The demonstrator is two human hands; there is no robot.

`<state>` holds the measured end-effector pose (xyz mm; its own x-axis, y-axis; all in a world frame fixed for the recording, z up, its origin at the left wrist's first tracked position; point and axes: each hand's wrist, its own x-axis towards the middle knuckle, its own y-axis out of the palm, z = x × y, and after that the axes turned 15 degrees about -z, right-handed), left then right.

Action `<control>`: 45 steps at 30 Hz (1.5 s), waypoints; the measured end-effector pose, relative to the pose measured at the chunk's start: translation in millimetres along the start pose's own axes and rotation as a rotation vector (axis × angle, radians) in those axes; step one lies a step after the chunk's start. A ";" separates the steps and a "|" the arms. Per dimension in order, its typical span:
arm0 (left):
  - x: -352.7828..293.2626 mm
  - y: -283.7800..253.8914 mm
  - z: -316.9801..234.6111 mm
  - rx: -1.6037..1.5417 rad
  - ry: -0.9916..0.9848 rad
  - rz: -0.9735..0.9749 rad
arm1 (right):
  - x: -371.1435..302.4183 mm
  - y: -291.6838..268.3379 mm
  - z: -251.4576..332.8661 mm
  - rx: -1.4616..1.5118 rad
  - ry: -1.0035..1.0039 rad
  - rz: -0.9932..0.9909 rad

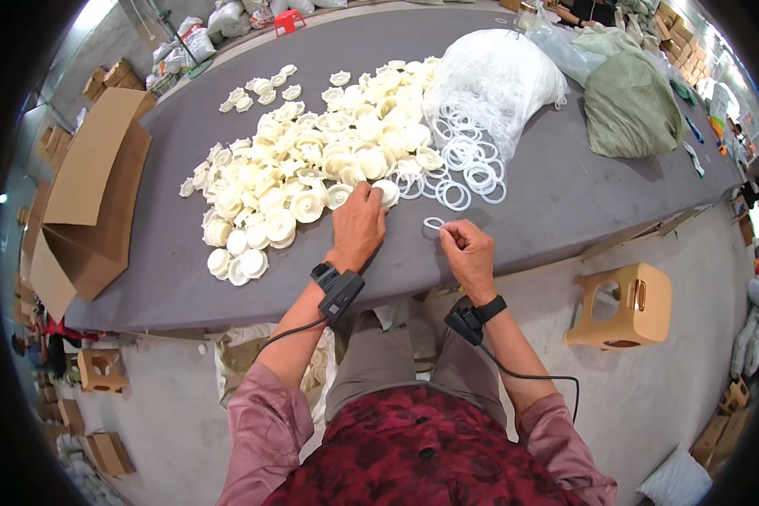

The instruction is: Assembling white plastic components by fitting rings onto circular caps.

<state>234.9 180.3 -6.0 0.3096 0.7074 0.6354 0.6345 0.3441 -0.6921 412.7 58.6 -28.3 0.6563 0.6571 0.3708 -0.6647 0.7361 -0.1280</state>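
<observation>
My left hand [358, 226] reaches to the near edge of a pile of cream plastic caps [346, 126]. Its fingers are closed at the rim of one round cap [387, 193]; the hand hides part of their grip. Between thumb and forefinger, my right hand [469, 255] pinches a thin translucent ring [433, 223] just over the table. Loose sealing rings [481, 175] lie beyond that hand, spilling from a large clear plastic bag [497, 76] filled with more of them.
The grey-covered table [304, 291] carries an open cardboard box [101, 194] at left and a green sack [632, 101] at right. A tan stool [624, 308] stands right of me. An open sack [236, 358] sits under the table's near edge.
</observation>
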 end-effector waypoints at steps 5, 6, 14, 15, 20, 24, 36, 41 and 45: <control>8.6 9.9 7.9 0.050 -0.013 0.083 | -0.5 -1.1 -0.5 -0.029 -0.034 -0.003; 9.3 11.0 8.6 0.042 -0.011 0.075 | -0.4 -1.1 -0.8 -0.022 -0.034 -0.002; 14.0 7.6 1.4 -0.072 0.082 -0.028 | -0.1 -1.4 0.3 0.002 0.001 -0.015; 15.9 9.3 -0.5 -0.048 0.075 0.024 | -0.3 -1.5 1.6 0.004 -0.003 -0.016; 20.8 6.1 -7.8 0.032 -0.053 0.156 | -3.0 -1.6 0.0 0.017 0.026 -0.009; 9.2 -19.8 -18.7 -0.116 -0.047 0.083 | -3.6 -1.2 -6.9 0.059 0.078 -0.024; -63.3 -20.8 -32.1 -0.646 -0.337 0.028 | -27.4 19.2 16.1 -0.064 -0.462 0.058; -65.7 -23.1 -26.2 -0.636 -0.269 -0.010 | -32.9 20.3 17.3 -0.157 -0.619 0.093; -73.3 -18.7 -20.4 -0.625 -0.220 -0.043 | -37.5 17.1 24.9 -0.199 -0.664 0.136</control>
<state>214.8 109.4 -32.7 0.1649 0.8331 0.5279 0.9551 -0.0013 -0.2964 367.9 42.4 -21.6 0.1733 0.5540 0.8143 -0.6059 0.7118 -0.3553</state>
